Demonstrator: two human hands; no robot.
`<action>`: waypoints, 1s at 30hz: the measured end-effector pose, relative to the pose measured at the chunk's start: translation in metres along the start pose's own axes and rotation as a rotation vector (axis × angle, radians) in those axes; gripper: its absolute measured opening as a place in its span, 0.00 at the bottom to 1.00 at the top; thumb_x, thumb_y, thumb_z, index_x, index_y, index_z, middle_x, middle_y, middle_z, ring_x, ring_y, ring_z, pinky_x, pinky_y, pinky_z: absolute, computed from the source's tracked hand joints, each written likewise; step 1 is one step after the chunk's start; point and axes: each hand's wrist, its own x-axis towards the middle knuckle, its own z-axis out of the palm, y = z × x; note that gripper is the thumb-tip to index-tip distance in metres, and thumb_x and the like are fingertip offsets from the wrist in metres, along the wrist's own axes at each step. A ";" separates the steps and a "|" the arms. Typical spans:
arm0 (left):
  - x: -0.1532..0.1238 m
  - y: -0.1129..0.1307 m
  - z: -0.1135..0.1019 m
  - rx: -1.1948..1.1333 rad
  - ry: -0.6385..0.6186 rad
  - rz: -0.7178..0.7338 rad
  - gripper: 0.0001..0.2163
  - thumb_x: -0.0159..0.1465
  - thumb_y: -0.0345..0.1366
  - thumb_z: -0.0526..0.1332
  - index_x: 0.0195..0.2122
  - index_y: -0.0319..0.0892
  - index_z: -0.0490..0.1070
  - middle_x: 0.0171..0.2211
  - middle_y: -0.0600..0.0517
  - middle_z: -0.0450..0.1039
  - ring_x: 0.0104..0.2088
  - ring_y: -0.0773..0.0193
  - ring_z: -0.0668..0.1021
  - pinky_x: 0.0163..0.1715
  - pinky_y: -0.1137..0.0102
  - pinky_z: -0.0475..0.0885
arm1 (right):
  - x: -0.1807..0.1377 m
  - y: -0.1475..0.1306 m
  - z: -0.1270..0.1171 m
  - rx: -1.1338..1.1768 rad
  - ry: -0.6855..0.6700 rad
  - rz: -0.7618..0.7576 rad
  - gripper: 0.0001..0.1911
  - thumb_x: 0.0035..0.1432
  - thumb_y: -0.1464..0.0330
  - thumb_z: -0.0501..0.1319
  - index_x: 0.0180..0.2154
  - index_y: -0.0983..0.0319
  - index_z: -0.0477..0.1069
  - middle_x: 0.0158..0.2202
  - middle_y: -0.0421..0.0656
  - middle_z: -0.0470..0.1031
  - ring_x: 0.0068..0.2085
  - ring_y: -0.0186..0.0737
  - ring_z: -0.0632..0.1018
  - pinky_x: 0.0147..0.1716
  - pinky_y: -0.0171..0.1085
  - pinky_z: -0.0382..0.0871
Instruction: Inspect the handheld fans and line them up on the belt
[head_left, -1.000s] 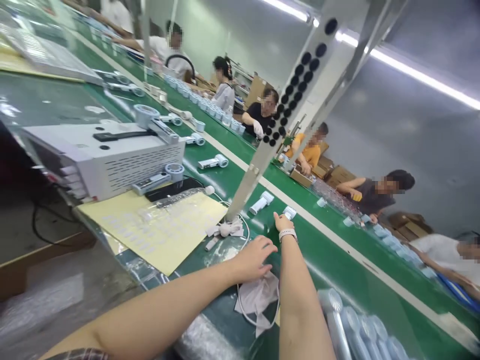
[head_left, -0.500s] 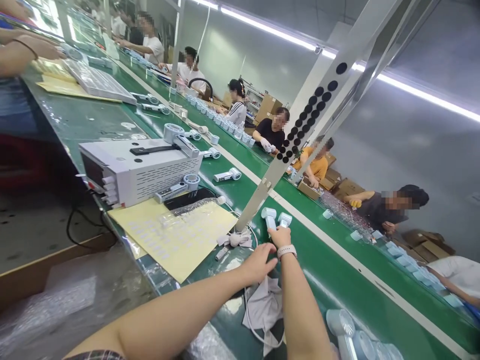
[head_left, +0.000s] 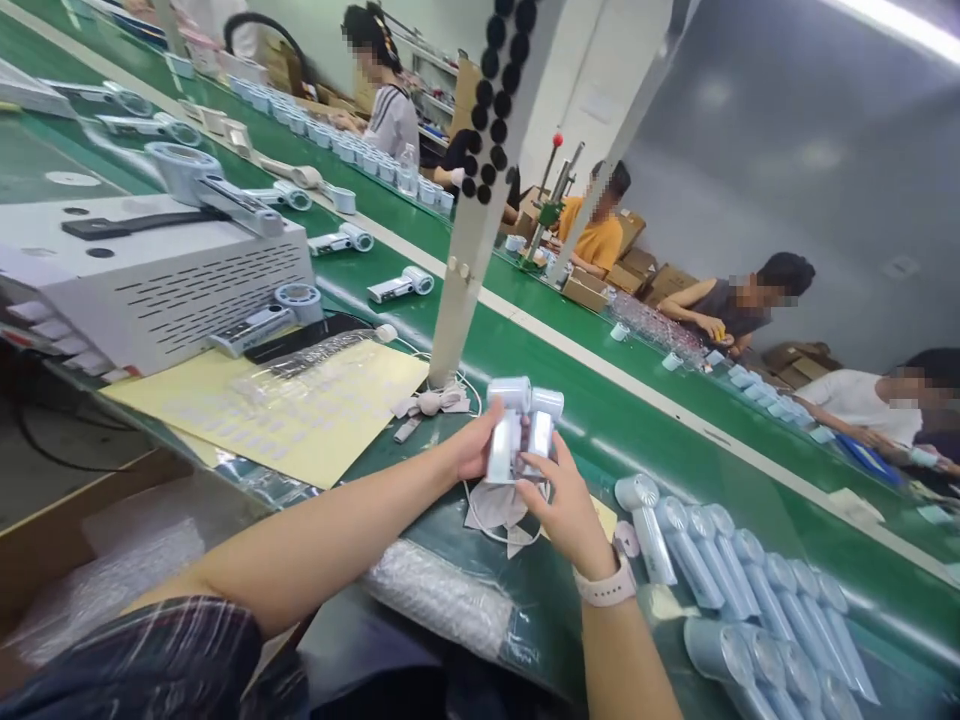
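Note:
Two light-blue handheld fans are side by side in front of me, heads away from me and handles toward me. My left hand (head_left: 476, 447) is closed around the left fan (head_left: 504, 440), with the thumb along its side. My right hand (head_left: 564, 500), with a pale band on its wrist, has its fingers curled at the handle of the right fan (head_left: 543, 425). Beneath both hands lie a crumpled white cloth (head_left: 499, 508) and a white cable. The fans hide parts of the fingers.
Rows of similar light-blue fans (head_left: 694, 560) lie at the right. A yellow sheet of stickers (head_left: 360, 410) and a white box-shaped device (head_left: 217, 280) are at the left. A metal post (head_left: 459, 290) rises beside the green belt (head_left: 600, 430). Several people work across it.
My right hand has drawn the two fans back from the belt toward me. My left hand has moved from beside the right wrist onto the left fan. The view has turned right.

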 end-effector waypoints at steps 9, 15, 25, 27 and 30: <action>-0.010 0.004 -0.006 0.015 -0.088 -0.077 0.28 0.60 0.59 0.63 0.40 0.34 0.77 0.33 0.40 0.82 0.35 0.49 0.84 0.38 0.58 0.80 | 0.010 0.050 -0.006 -0.045 0.181 0.337 0.10 0.55 0.71 0.61 0.23 0.59 0.66 0.22 0.40 0.71 0.27 0.40 0.71 0.30 0.37 0.59; -0.011 0.008 -0.006 0.001 -0.106 -0.028 0.30 0.60 0.61 0.62 0.43 0.34 0.78 0.41 0.37 0.82 0.38 0.50 0.84 0.39 0.59 0.80 | 0.008 0.047 0.011 -0.062 0.166 0.375 0.15 0.49 0.79 0.61 0.21 0.58 0.57 0.22 0.37 0.65 0.28 0.38 0.68 0.30 0.36 0.52; -0.015 0.019 0.012 0.028 -0.024 0.334 0.35 0.44 0.71 0.65 0.31 0.38 0.74 0.42 0.41 0.82 0.44 0.49 0.83 0.43 0.62 0.79 | -0.004 0.008 0.040 0.802 -0.214 0.247 0.16 0.52 0.57 0.69 0.38 0.61 0.75 0.23 0.36 0.71 0.24 0.36 0.71 0.30 0.38 0.66; -0.018 0.019 0.018 0.036 -0.019 0.373 0.34 0.42 0.70 0.66 0.28 0.39 0.73 0.42 0.41 0.81 0.46 0.49 0.82 0.44 0.62 0.78 | -0.005 -0.001 0.051 0.820 -0.185 0.240 0.17 0.53 0.54 0.69 0.34 0.61 0.76 0.22 0.36 0.70 0.24 0.34 0.70 0.29 0.37 0.65; -0.022 0.017 0.026 0.045 -0.026 0.433 0.32 0.43 0.69 0.68 0.25 0.39 0.72 0.42 0.42 0.81 0.48 0.49 0.81 0.47 0.62 0.77 | -0.007 -0.009 0.062 0.885 -0.077 0.204 0.20 0.55 0.50 0.68 0.31 0.60 0.72 0.21 0.35 0.70 0.24 0.33 0.70 0.30 0.36 0.66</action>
